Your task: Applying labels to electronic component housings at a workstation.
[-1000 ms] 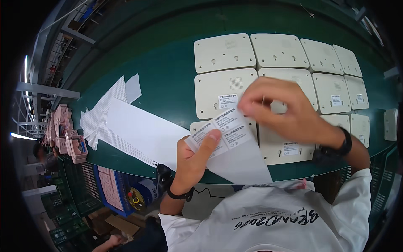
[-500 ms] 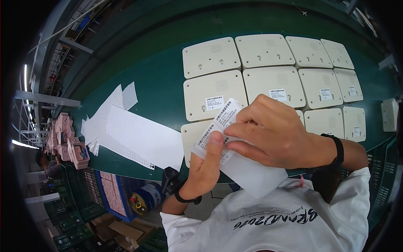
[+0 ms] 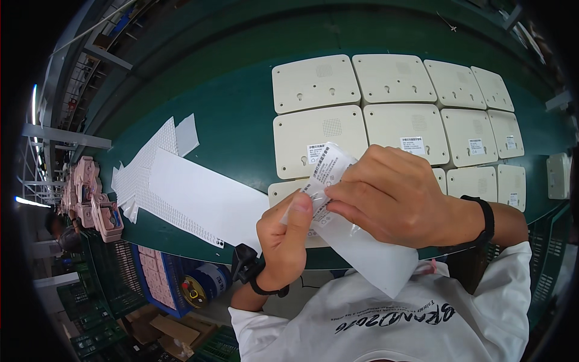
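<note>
A sheet of white printed labels (image 3: 329,171) is held up between my hands, its blank lower end (image 3: 381,260) hanging toward my shirt. My left hand (image 3: 282,241) is closed on its left edge, thumb pressed on top. Over the labels, my right hand (image 3: 405,198) is closed in a pinch, thumb and forefinger at a label's edge; whether that label has lifted off cannot be made out. Behind the hands lie cream plastic housings (image 3: 322,136) in rows. Labels are stuck on several, such as the one on the middle housing (image 3: 405,123); the back row has none. My hands hide part of the front row.
Left on the green table (image 3: 229,108) lie white sheets (image 3: 205,193) and used label backing (image 3: 148,172). One more housing (image 3: 558,176) sits at the right edge. Below the left side are a blue crate (image 3: 145,283) of pink parts, a blue drum (image 3: 208,282) and green crates (image 3: 108,283).
The label sheet has bent and crumpled between my hands, and its upper end has turned more upright. My left hand has shifted slightly left and down. The whole view has shifted a little.
</note>
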Motion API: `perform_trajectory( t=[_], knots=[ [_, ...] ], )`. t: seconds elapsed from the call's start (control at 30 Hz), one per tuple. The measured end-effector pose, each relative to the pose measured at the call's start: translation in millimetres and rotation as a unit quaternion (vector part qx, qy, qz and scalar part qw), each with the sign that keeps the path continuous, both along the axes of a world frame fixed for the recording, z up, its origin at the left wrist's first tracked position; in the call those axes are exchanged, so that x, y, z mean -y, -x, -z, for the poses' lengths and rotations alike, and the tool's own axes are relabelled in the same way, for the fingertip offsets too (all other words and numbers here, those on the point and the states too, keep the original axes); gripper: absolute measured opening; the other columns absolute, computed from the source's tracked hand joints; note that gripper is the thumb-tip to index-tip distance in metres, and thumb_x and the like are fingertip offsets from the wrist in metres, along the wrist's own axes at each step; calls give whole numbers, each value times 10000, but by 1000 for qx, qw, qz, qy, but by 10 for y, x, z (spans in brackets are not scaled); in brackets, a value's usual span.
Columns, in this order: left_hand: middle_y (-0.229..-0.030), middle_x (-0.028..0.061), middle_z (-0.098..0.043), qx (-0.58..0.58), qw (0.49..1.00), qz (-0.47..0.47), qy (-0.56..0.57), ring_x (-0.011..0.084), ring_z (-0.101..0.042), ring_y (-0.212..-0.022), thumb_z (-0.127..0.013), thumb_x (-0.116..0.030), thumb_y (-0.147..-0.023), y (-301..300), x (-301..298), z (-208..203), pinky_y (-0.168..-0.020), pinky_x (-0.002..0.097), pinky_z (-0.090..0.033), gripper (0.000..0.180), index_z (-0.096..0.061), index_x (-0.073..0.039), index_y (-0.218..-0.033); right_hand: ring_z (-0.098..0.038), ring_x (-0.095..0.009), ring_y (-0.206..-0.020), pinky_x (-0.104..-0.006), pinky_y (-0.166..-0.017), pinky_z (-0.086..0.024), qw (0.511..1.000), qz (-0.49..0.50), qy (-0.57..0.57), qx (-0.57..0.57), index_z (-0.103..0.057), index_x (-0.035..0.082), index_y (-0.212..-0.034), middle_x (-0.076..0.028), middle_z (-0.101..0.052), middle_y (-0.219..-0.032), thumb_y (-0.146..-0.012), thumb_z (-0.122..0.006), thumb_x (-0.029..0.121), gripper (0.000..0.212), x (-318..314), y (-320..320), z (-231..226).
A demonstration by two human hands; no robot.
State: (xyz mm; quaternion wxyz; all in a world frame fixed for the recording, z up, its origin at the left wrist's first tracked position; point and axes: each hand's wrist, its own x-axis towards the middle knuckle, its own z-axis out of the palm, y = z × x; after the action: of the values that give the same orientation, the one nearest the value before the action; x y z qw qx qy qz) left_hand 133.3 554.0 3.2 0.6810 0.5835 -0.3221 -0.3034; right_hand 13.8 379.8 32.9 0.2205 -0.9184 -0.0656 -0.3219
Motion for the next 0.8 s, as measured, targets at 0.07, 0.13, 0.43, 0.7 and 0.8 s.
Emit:
perform_trajectory(
  t=[0.07, 0.13, 0.43, 0.7, 0.8],
  knots=[
    [-874, -15, -645, 4, 1000, 14, 6, 45, -508, -769, -501, -231, -1083, -69, -18, 7, -669, 214, -416, 369, -673, 94, -1112, -585, -213, -663, -319, -528, -445, 1000, -5, 8, 7, -713, 45, -923, -56, -648, -840, -686, -856, 59, 277, 3, -30, 10],
    [-897, -7, -658, -48, 998, 21, -32, 38, -509, -770, -492, -233, -1086, -127, -29, -4, -679, 212, -421, 375, -681, 91, -1104, -588, -220, -676, -317, -538, -449, 1000, -11, 26, 13, -716, 46, -893, -62, -652, -848, -693, -847, 29, 240, -6, -54, -23],
    [-1060, 105, -719, 288, 941, 159, -77, 215, -635, -961, -600, -160, -1009, -814, 162, -192, -827, 314, -480, 229, -717, 30, -1061, -576, -96, -801, -243, -731, -450, 896, -9, -440, -62, -695, 59, -841, -24, -665, -879, -911, -726, 135, 108, 838, -517, -262],
    [-1275, 130, -685, 530, 834, 127, -85, 340, -592, -1253, -607, -88, -945, -1127, 755, 55, -1058, 427, -411, 225, -731, -10, -1116, -559, -72, -789, -218, -702, -443, 897, 78, -383, -205, -738, 23, -937, -3, -660, -888, -923, -755, 218, 196, 1183, -951, 311],
    [-1286, 131, -682, 540, 830, 121, -72, 322, -593, -1265, -619, -69, -929, -1164, 776, 139, -1051, 427, -417, 228, -734, -21, -1121, -556, -73, -783, -220, -700, -442, 893, 96, -384, -214, -736, 20, -934, -5, -661, -884, -924, -756, 222, 204, 1177, -1005, 340]
  ],
)
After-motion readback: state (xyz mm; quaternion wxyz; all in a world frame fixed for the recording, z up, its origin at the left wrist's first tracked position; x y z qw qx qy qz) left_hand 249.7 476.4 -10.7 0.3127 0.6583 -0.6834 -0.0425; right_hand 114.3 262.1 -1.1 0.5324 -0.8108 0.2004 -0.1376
